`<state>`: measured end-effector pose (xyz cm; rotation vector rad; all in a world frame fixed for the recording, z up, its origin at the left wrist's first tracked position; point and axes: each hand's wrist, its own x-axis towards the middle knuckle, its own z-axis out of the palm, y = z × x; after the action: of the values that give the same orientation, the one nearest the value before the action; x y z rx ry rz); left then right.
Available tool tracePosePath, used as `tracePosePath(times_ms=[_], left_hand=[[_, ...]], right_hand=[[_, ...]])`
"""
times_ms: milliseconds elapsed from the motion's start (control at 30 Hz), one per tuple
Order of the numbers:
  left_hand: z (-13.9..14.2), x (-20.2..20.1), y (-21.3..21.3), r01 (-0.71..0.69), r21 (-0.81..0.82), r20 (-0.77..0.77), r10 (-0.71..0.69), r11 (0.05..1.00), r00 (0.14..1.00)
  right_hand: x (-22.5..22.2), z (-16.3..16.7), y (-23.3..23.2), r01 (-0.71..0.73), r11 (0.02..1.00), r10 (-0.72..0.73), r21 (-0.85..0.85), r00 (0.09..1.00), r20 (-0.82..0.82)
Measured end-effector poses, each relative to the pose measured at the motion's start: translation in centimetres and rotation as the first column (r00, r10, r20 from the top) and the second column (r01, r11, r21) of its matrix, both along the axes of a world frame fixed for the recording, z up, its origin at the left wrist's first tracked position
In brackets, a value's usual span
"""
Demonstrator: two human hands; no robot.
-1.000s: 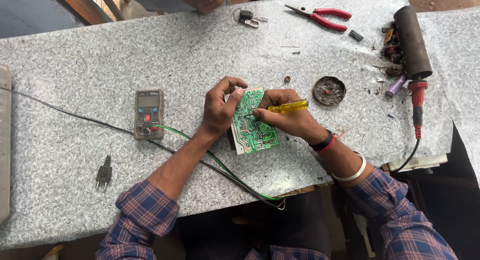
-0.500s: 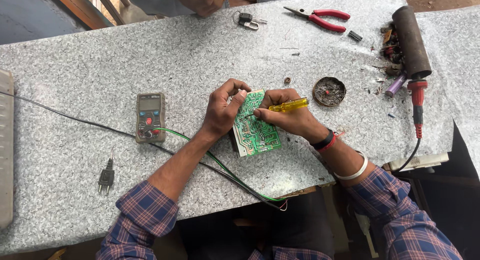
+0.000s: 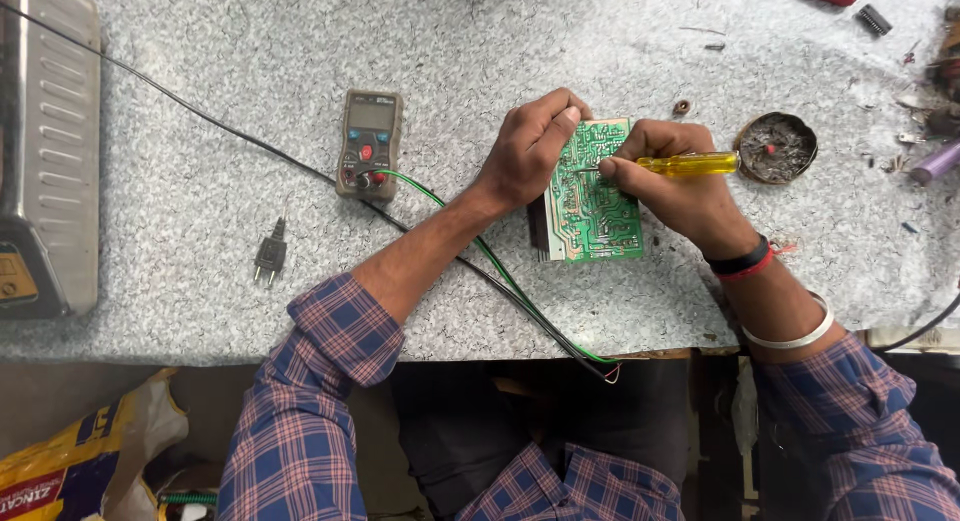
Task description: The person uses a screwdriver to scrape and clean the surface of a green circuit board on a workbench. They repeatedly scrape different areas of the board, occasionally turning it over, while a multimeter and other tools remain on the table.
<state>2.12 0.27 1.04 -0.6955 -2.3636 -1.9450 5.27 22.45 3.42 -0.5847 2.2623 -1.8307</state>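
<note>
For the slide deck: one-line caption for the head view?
Left hand steadies a green circuit board; right hand applies a yellow-handled screwdriver.

You've got open grey tabletop (image 3: pixel 250 41) above the circuit board (image 3: pixel 594 193), and more bare surface below it toward the table edge. Left of the board, the multimeter (image 3: pixel 369 144) and its green and black leads (image 3: pixel 500 271) cross your path; on the right the round tin (image 3: pixel 775 147) sits close.
</note>
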Motion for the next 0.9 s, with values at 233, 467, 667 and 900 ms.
tracePosePath(times_ms=[233, 467, 667, 900], left_hand=[[0.01, 0.05, -0.08, -0.003, -0.011, -0.019, 0.003, 1.000, 1.000], [0.10, -0.06, 0.04, -0.012, -0.006, -0.037, 0.012, 1.000, 0.999], [0.20, 0.05, 0.09, -0.013, -0.004, -0.034, 0.013, 1.000, 0.999], [0.30, 0.13, -0.05, 0.004, 0.021, -0.041, -0.003, 1.000, 0.999]], right_hand=[[0.03, -0.17, -0.06, 0.031, 0.998, -0.028, 0.055, 0.998, -0.054], [0.07, -0.21, 0.02, 0.009, 0.999, -0.008, 0.033, 1.000, -0.019], [-0.02, -0.29, 0.31, -0.013, 0.999, 0.013, 0.037, 1.000, -0.002], [0.01, -0.50, 0.23, -0.015, 0.999, 0.015, 0.030, 1.000, -0.008]])
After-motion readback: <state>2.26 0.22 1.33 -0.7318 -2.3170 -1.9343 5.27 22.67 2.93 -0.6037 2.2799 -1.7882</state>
